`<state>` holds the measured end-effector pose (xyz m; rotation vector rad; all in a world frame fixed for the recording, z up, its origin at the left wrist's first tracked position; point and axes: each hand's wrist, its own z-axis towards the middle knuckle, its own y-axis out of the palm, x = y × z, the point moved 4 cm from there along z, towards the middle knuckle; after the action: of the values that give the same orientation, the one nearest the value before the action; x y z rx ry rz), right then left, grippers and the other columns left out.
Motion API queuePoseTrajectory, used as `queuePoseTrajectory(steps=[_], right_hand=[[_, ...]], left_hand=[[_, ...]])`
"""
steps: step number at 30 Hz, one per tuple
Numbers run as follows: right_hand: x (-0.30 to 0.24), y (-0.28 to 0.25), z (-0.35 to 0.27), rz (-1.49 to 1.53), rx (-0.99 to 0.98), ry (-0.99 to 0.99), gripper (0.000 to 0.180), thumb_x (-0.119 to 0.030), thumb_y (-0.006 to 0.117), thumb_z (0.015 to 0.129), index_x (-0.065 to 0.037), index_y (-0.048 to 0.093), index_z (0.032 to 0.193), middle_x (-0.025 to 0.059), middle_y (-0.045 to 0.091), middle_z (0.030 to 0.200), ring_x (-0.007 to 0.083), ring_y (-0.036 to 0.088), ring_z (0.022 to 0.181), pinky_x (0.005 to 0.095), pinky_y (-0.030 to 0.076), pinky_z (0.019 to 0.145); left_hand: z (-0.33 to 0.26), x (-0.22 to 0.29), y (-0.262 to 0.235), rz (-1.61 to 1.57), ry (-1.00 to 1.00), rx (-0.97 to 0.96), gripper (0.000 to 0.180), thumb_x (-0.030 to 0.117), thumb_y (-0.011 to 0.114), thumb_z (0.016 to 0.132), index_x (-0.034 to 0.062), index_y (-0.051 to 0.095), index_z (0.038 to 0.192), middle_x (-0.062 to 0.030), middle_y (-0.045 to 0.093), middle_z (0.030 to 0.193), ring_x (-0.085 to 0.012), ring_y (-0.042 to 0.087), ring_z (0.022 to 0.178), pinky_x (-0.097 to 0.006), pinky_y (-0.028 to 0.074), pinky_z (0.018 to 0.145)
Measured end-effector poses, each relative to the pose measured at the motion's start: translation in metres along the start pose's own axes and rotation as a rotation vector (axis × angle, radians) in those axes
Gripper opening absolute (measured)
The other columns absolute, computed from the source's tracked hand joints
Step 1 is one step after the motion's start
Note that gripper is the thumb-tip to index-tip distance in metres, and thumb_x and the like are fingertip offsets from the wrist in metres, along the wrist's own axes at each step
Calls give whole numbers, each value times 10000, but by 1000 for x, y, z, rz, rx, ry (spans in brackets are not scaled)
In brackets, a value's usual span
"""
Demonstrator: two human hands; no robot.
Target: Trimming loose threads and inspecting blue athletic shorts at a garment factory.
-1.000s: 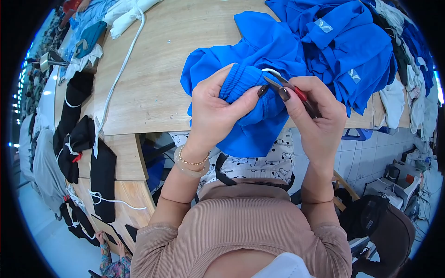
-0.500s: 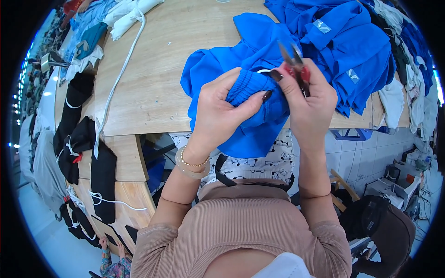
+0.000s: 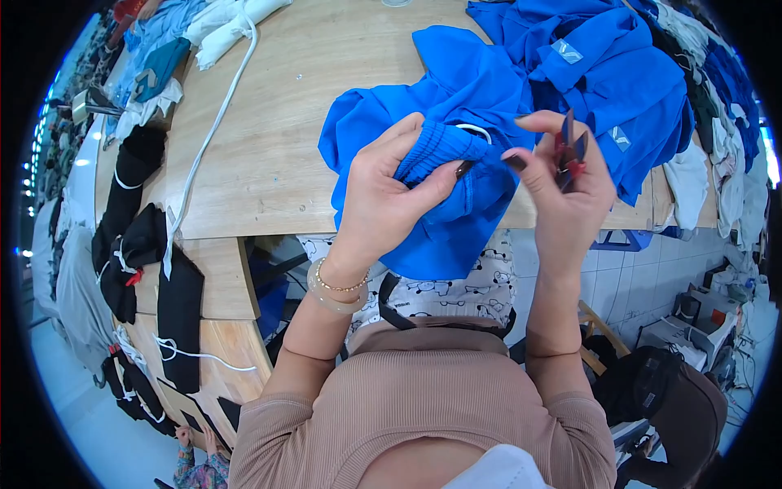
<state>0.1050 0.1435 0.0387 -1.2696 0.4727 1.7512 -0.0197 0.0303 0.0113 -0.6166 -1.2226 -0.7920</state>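
My left hand point(image 3: 379, 191) is closed on the gathered elastic waistband of a blue garment point(image 3: 468, 73), thumb pressed on top. A short loop of white drawstring point(image 3: 475, 128) shows at the band's upper edge. To the right, apart from the cloth, is my right hand point(image 3: 574, 208), its thumb and forefinger spread. Small snips point(image 3: 570, 159) with red and dark parts are tucked in its palm under the other fingers, blades pointing up. Most of the garment is spread over the table beyond my hands, and part of it hangs over the near edge.
A pile of blue garments point(image 3: 619, 90) lies at the right of the wooden table point(image 3: 269, 147). A long white cord point(image 3: 216, 122) runs down its left side, near black rolled cloth pieces point(image 3: 179, 318). At lower right stands a dark chair point(image 3: 684, 416). Another person's hands point(image 3: 195, 438) appear at lower left.
My right hand has drawn away from the waistband to the right, its thumb and forefinger parting, and the snips have turned in it. My left hand stays on the waistband.
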Motion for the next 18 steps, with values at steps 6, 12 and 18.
queuePoseTrajectory(steps=[6,12,18], right_hand=[[-4,16,-6,-196,-168,-388,182,2,684,782,-9,639,958,19,579,757,75,435,623,202,301,513],[15,-2,3,469,93,62,65,-54,632,868,4,632,897,2,597,785,23,432,628,168,321,546],[5,12,-1,-8,-270,-33,98,28,644,812,-11,660,899,-11,602,791,41,494,674,194,382,563]], left_hand=[[-1,-3,0,-58,-31,-47,155,-25,669,755,-28,648,909,-36,541,812,-96,485,712,-215,395,626],[3,-3,-4,27,106,-157,143,-43,671,743,-16,656,882,-35,547,843,-100,493,734,-227,406,634],[3,-7,-6,6,129,-89,159,-90,643,716,-34,649,864,-73,563,1009,-143,554,905,-237,438,775]])
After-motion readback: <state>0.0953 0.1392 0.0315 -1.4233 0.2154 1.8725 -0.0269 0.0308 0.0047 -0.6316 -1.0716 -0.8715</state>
